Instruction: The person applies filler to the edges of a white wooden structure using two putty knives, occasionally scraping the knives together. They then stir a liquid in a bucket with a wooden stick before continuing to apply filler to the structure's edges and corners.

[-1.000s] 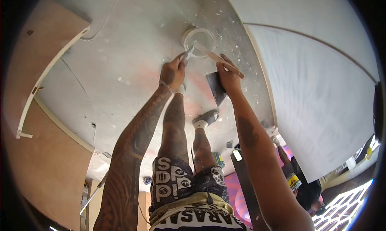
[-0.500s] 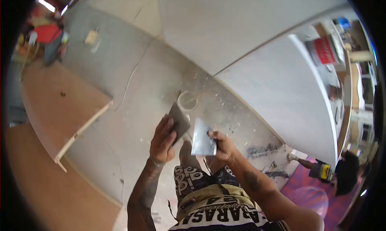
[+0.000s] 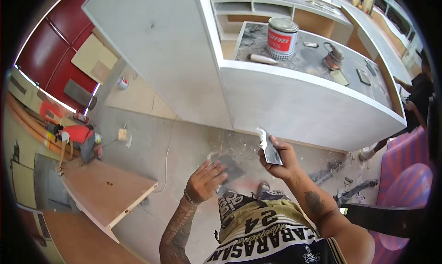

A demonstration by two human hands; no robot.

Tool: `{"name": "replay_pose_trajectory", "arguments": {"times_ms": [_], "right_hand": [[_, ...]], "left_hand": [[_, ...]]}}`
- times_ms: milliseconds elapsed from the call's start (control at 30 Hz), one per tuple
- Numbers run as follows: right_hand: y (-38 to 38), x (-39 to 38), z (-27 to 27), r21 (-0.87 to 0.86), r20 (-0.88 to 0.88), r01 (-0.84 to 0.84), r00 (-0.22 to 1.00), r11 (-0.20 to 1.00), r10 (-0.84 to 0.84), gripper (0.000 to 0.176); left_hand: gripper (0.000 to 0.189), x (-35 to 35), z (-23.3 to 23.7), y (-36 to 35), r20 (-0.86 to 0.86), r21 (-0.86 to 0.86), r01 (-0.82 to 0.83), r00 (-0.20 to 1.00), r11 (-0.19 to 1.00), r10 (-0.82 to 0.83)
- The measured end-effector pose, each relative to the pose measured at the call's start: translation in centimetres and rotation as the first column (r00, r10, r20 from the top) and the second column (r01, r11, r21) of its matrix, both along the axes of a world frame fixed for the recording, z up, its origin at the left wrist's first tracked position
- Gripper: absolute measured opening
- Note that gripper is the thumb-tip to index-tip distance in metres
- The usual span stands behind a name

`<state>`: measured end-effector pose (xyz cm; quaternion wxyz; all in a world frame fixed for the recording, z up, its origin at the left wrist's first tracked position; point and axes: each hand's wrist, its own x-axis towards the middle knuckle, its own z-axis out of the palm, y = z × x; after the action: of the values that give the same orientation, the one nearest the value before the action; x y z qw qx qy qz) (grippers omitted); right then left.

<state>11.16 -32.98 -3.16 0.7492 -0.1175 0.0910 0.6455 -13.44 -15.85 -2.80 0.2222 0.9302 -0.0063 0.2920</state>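
In the head view my right hand (image 3: 284, 162) grips a flat metal putty knife (image 3: 272, 154). A thick streak of white filler (image 3: 262, 139) clings to its far edge. My left hand (image 3: 205, 182), with a chain bracelet at the wrist, has its fingers over a dark flat scraper plate (image 3: 231, 167), which is somewhat blurred against the floor. The two hands are apart, in front of my body. Beyond my right hand rises a low whitish panel (image 3: 294, 110), the front of a counter, which the knife does not appear to touch.
A tall whitish panel (image 3: 161, 48) adjoins the counter. On the counter top stand a red-labelled can (image 3: 282, 38) and a sanding tool (image 3: 334, 58). At left, a person in red (image 3: 78, 135) bends over a brown board (image 3: 101, 186). Another person (image 3: 416, 98) is at right.
My view has tilted up, bringing the counter top and can into sight. My hands have moved apart, and white filler now shows on the right-hand knife.
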Motion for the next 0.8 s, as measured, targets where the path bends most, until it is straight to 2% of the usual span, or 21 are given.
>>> {"name": "replay_pose_trajectory", "arguments": {"times_ms": [67, 100, 133, 167, 200, 233, 267, 300, 333, 400, 467, 533, 567, 667, 700, 733, 800], "right_hand": [[-0.7, 0.5, 3.7, -0.015, 0.288, 0.112, 0.952, 0.994, -0.103, 0.033], [-1.0, 0.4, 3.7, 0.061, 0.433, 0.125, 0.891, 0.990, -0.139, 0.036], [-1.5, 0.1, 3.6, 0.133, 0.572, 0.143, 0.797, 0.981, -0.194, 0.040], [-1.8, -0.9, 4.4, 0.099, 0.610, 0.146, 0.773, 0.984, -0.176, 0.042], [-2.1, -1.4, 5.3, 0.100, 0.846, 0.045, 0.521, 0.994, -0.109, 0.038], [-1.5, -1.7, 7.0, 0.350, 0.926, 0.044, -0.168, 0.936, -0.338, 0.040], [-0.8, -2.3, 7.0, 0.409, 0.840, -0.066, -0.362, 0.910, -0.404, 0.055], [0.0, -2.6, 7.3, 0.429, 0.788, -0.160, -0.415, 0.889, -0.454, 0.061], [0.7, -2.9, 7.9, 0.431, 0.734, -0.200, -0.489, 0.880, -0.471, 0.059], [2.3, -3.9, 9.1, 0.421, 0.609, -0.293, -0.610, 0.859, -0.506, 0.057], [4.0, -4.4, 7.7, 0.376, 0.593, -0.280, -0.660, 0.883, -0.462, 0.051], [5.1, -5.0, 6.1, 0.333, 0.622, -0.200, -0.688, 0.921, -0.374, 0.051], [5.7, -4.9, 5.0, 0.315, 0.624, -0.157, -0.709, 0.936, -0.329, 0.049], [6.3, -4.2, 1.9, 0.217, 0.623, -0.050, -0.761, 0.975, -0.178, 0.051], [6.1, -4.1, 1.1, 0.143, 0.698, 0.001, -0.709, 0.990, -0.100, 0.054], [6.0, -2.8, -0.5, 0.011, 0.586, -0.032, -0.809, 0.999, -0.033, 0.059], [5.3, -1.6, -3.9, -0.049, 0.687, 0.034, -0.724, 0.998, 0.058, 0.060]], "left_hand": [[0.024, -0.8, -3.8, -0.7, -0.006, -0.396, -0.142, 0.988, 0.907, 0.152], [0.026, -1.6, -5.4, -1.7, -0.036, -0.631, -0.272, 0.946, 0.726, 0.323], [0.027, -1.0, -6.5, -1.9, -0.112, -0.813, -0.340, 0.888, 0.472, 0.446], [0.028, 0.6, -5.2, -2.2, -0.069, -0.969, -0.164, 0.895, 0.183, 0.441], [0.029, 1.6, -2.9, -3.0, -0.051, -0.989, 0.016, 0.896, -0.146, 0.441], [0.031, 2.4, -1.6, -3.2, -0.056, -0.868, 0.177, 0.894, -0.464, 0.446], [0.036, 1.1, -4.0, -1.6, 0.005, -0.792, 0.168, 0.963, -0.587, 0.269], [0.037, 2.2, -3.0, -1.2, 0.098, -0.725, 0.208, 0.975, -0.657, 0.201], [0.038, 2.9, -1.9, -0.8, 0.196, -0.648, 0.242, 0.969, -0.722, 0.149], [0.040, 3.2, -1.9, 0.3, 0.190, -0.884, 0.207, 0.978, -0.419, 0.081], [0.041, 3.1, -1.6, 2.0, 0.151, -0.896, 0.151, 0.988, -0.417, 0.034], [0.041, 3.9, 1.4, 4.8, 0.127, -0.700, 0.074, 0.992, -0.711, -0.022], [0.042, 4.0, 2.2, 5.5, 0.127, -0.771, 0.118, 0.991, -0.626, 0.030], [0.039, 3.5, 1.9, 8.1, 0.076, -0.840, 0.094, 0.996, -0.535, 0.055], [0.038, 3.2, 2.0, 8.9, 0.087, -0.819, 0.111, 0.994, -0.563, 0.070], [0.037, 2.9, 2.2, 9.8, 0.094, -0.797, 0.128, 0.992, -0.590, 0.088], [0.036, 2.9, 3.0, 11.1, 0.089, -0.789, 0.152, 0.987, -0.595, 0.135]]}}
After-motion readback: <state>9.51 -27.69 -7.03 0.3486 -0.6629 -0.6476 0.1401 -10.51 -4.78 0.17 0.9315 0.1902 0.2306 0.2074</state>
